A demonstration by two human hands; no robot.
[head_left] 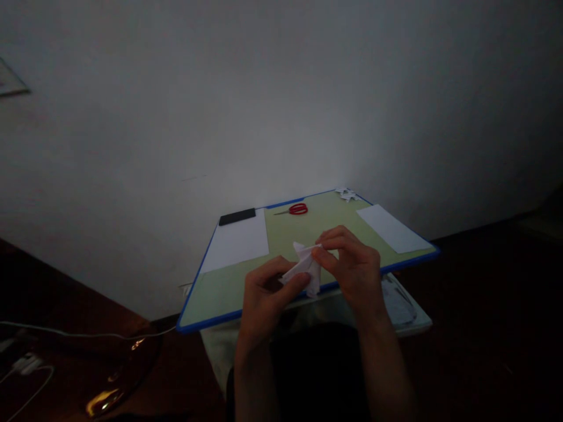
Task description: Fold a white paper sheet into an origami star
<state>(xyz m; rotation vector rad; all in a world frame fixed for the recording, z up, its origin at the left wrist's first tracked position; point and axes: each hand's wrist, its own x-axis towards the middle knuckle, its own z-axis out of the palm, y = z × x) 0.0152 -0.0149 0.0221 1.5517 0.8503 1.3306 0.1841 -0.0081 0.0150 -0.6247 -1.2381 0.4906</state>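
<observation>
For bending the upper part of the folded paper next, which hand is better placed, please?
Probably the right hand: its fingertips touch the folded paper near the top, while the left hand holds it lower.

The near folded paper (313, 271) is white, as are the left sheet (240, 246), the right sheet (391, 228) and the far-right paper pieces (347, 194). The tabletop (329, 217) is pale green with a blue rim (206, 323). The far scissors (292, 210) have red handles; the far-left slab (237, 217) is black, the wall (281, 117) grey.

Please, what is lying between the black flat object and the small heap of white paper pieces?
In the head view, the red-handled scissors lie between them, on the green board.
</observation>
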